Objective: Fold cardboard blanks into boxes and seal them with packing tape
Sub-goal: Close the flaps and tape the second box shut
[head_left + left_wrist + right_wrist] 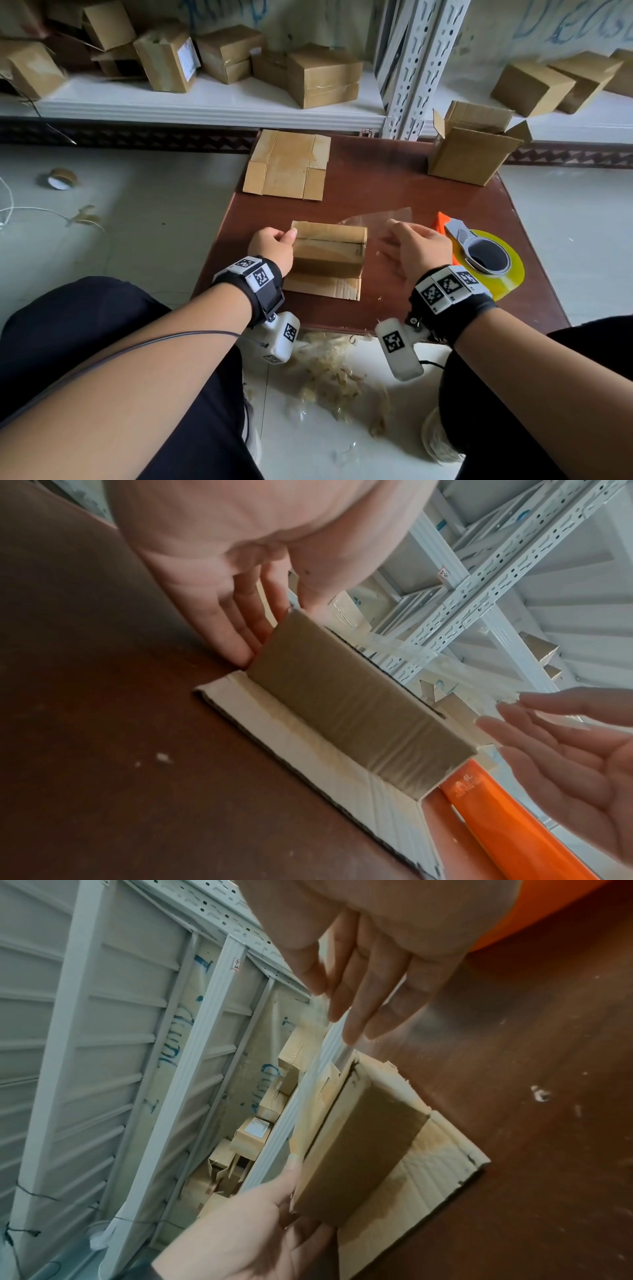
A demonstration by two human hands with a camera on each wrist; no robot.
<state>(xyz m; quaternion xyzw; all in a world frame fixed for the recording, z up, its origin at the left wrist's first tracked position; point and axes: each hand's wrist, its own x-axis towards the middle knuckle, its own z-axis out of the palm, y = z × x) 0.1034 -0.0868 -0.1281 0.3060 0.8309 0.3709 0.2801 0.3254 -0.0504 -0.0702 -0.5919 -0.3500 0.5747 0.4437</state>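
Note:
A small brown cardboard box (329, 253) lies on the dark wooden table (376, 192), with one flap (322, 286) flat towards me. My left hand (291, 240) presses straight fingers (240, 631) against the box's (342, 710) left end, the thumb (291, 1172) on its top edge. Just right of the box, my right hand (394, 236) pinches a strip of clear tape (380, 219) between thumb and forefinger. The strip (411, 653) runs from the box top towards those fingertips (342, 1001). Its other fingers are straight.
A yellow tape roll in a grey and orange dispenser (479, 253) sits right of my right hand. A flat cardboard blank (287, 164) lies at the table's back, an open box (472, 150) at the back right. Shelves behind hold several boxes. Tape scraps litter the floor.

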